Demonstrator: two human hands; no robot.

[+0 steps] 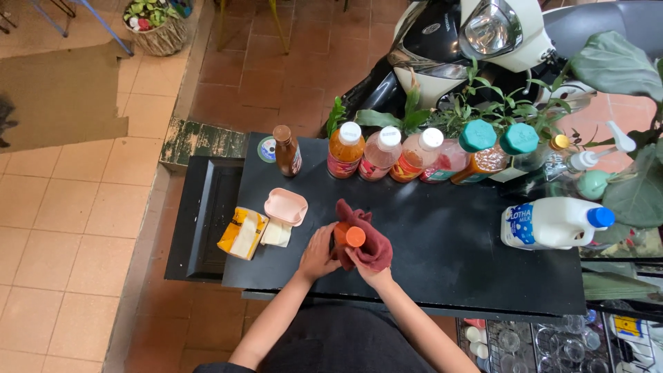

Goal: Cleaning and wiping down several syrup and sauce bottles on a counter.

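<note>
A small bottle with an orange cap (353, 237) stands near the front middle of the black table (442, 249). My left hand (319, 252) grips its left side. My right hand (369, 273) presses a dark red cloth (366, 238) around the bottle's right side and back. The cloth hides most of the bottle's body.
Along the table's back edge stand a brown bottle (286, 150), several orange and pink bottles (387, 153), two teal-capped ones (483, 148) and a spray bottle (597, 157). A white milk jug (552, 223) lies at right. A pink box (286, 206) and yellow packet (242, 233) sit at left. A scooter (469, 41) is parked behind.
</note>
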